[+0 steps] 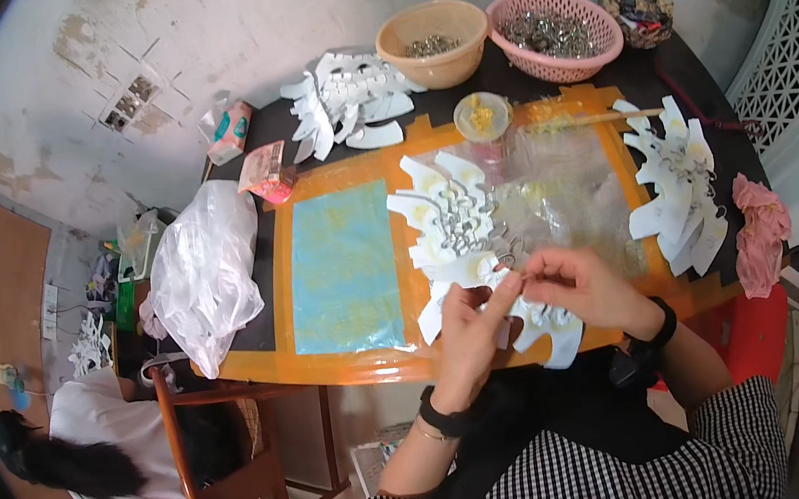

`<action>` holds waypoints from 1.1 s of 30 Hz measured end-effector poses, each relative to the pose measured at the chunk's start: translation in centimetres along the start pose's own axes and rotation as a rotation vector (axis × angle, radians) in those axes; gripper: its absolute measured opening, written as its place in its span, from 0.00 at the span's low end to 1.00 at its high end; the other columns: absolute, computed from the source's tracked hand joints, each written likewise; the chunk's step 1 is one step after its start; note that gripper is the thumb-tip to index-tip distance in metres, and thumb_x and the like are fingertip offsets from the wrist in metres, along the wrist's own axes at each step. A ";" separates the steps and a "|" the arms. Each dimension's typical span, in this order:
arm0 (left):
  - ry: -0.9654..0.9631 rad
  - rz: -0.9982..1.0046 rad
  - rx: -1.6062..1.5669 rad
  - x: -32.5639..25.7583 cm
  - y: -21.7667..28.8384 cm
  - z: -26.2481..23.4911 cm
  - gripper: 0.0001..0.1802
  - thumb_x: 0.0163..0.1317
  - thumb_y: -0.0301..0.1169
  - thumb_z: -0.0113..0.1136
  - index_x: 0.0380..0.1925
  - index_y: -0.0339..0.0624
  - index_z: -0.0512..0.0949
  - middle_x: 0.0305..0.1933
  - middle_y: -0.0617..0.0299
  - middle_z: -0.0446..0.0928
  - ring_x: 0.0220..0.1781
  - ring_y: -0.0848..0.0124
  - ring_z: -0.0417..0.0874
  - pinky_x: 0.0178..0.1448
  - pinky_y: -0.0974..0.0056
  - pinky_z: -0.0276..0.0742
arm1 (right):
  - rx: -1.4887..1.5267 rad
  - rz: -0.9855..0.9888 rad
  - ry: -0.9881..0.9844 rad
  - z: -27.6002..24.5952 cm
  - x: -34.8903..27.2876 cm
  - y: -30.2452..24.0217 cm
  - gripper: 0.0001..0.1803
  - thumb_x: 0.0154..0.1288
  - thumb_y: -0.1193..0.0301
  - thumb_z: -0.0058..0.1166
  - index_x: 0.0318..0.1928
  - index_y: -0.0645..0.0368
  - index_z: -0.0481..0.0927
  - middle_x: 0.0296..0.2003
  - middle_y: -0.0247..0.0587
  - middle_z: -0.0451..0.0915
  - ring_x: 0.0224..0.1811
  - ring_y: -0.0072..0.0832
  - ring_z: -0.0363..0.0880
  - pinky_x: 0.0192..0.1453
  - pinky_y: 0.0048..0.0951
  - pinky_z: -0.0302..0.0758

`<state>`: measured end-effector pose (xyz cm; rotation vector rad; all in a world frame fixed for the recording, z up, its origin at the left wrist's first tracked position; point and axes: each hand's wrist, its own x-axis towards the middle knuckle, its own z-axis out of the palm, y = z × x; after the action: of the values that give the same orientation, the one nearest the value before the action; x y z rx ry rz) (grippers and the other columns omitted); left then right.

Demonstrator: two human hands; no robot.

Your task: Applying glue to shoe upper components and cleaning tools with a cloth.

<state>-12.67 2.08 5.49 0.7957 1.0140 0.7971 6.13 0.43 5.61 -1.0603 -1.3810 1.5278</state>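
Meeting above the near edge of the tabletop (374, 363), the left hand (474, 333) and right hand (582, 291) are partly closed, any gripped item indiscernible, over overlapping white pieces (447, 226) running inward, a pink basket (557, 67) standing near the far edge.

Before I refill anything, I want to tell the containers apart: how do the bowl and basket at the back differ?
The bowl is peach-coloured, while the basket is pink. The bowl's wall looks solid; the basket's is pierced with holes. The bowl's metal pieces form a small patch, whereas the basket's spread more widely. Both are open-topped and hold small shiny pieces.
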 end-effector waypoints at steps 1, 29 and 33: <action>0.009 -0.006 0.000 0.0 0.0 -0.1 0.19 0.65 0.35 0.65 0.52 0.39 0.74 0.41 0.64 0.79 0.32 0.78 0.77 0.38 0.72 0.77 | 0.023 0.015 0.024 0.0 0.4 0.1 0.07 0.68 0.74 0.57 0.43 0.63 0.75 0.35 0.27 0.77 0.37 0.11 0.72 0.42 0.15 0.70; 0.049 0.202 -0.345 -0.4 -2.8 0.3 0.36 0.66 0.20 0.55 0.71 0.40 0.51 0.40 0.67 0.67 0.32 0.80 0.73 0.41 0.71 0.80 | -0.179 -0.147 0.194 0.1 -0.3 2.0 0.08 0.66 0.71 0.58 0.35 0.64 0.77 0.25 0.29 0.76 0.27 0.11 0.70 0.30 0.20 0.67; 0.032 0.226 -0.182 -0.3 -2.8 0.5 0.31 0.64 0.18 0.59 0.65 0.40 0.60 0.43 0.67 0.67 0.40 0.77 0.76 0.43 0.70 0.81 | -0.239 -0.108 0.199 0.6 -1.0 2.6 0.08 0.67 0.71 0.57 0.35 0.65 0.77 0.26 0.30 0.78 0.31 0.11 0.71 0.33 0.21 0.69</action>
<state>-11.79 0.35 3.34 0.7497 0.8749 1.0830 5.81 -0.88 3.16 -1.2265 -1.4789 1.1663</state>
